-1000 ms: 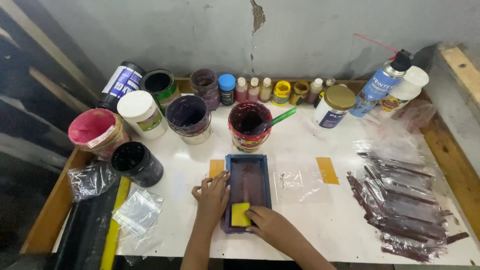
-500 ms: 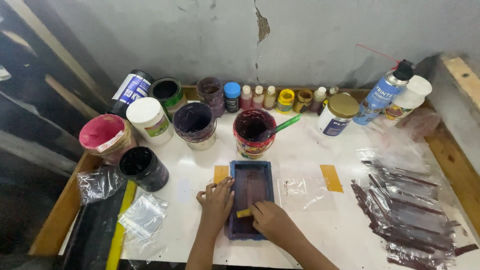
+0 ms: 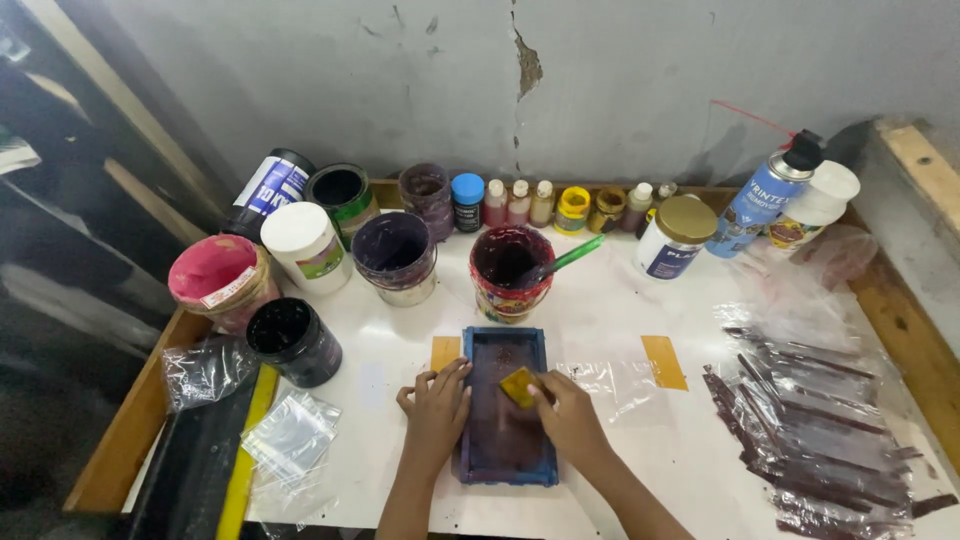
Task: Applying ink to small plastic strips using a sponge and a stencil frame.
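Observation:
A small blue-framed screen (image 3: 505,340) lies flat on the white table, its mesh stained dark purple. My left hand (image 3: 436,410) rests on the frame's left edge, fingers spread. My right hand (image 3: 567,418) grips a small yellow scraper (image 3: 518,386) and presses it on the mesh near the middle of the frame. A clear plastic sheet (image 3: 618,385) lies under the frame, held by two yellow tape strips (image 3: 664,362).
An open pot of dark red ink with a green stick (image 3: 511,266) stands just behind the frame. More ink pots, small bottles and a spray can (image 3: 765,195) line the back wall. Printed plastic strips (image 3: 815,420) lie at right, a black squeegee (image 3: 205,460) at left.
My right hand has pushed the yellow scraper up the mesh, from the frame's near end toward its middle. The left hand stays on the frame's left edge.

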